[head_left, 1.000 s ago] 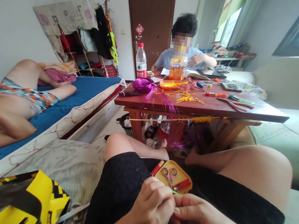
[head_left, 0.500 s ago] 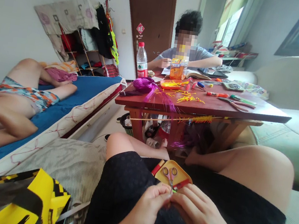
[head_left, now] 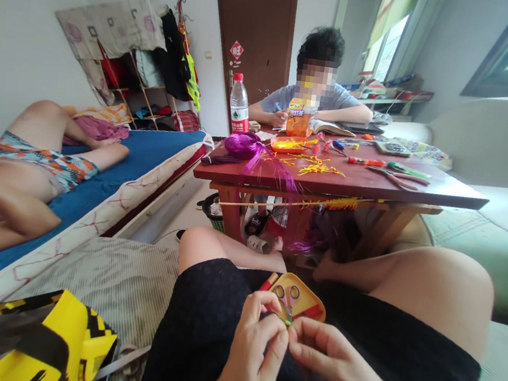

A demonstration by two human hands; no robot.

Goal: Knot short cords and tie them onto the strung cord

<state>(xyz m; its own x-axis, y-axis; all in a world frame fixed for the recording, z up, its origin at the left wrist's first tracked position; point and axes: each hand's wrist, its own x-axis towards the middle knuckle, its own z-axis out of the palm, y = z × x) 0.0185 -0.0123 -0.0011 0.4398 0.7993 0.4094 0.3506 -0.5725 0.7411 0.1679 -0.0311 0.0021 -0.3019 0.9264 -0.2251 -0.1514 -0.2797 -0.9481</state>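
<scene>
My left hand (head_left: pixel 255 345) and my right hand (head_left: pixel 324 348) meet over my lap, fingertips nearly touching. Between them is a small green piece (head_left: pixel 287 323), pinched by my left thumb and finger; my right thumb and forefinger close on its other side, on something too small to make out. Just beyond, a yellow tray (head_left: pixel 314 299) rests on my black clothing and holds scissors (head_left: pixel 287 296) with the handles pointing away from me. A red-and-tan stick (head_left: pixel 269 281) lies at the tray's left edge.
Ahead, a red table (head_left: pixel 247 174) bears purple strands (head_left: pixel 244 145), yellow pieces (head_left: pixel 320 169), pliers (head_left: pixel 392 177) and bottles. A person (head_left: pixel 320 55) sits behind it. Another person lies on the blue bed (head_left: pixel 151 144). A yellow-black bag (head_left: pixel 43 344) is at lower left.
My hands have turned and opened up somewhat, with the left fingers lifted, so the green piece shows more. The person behind the table has lowered an arm.
</scene>
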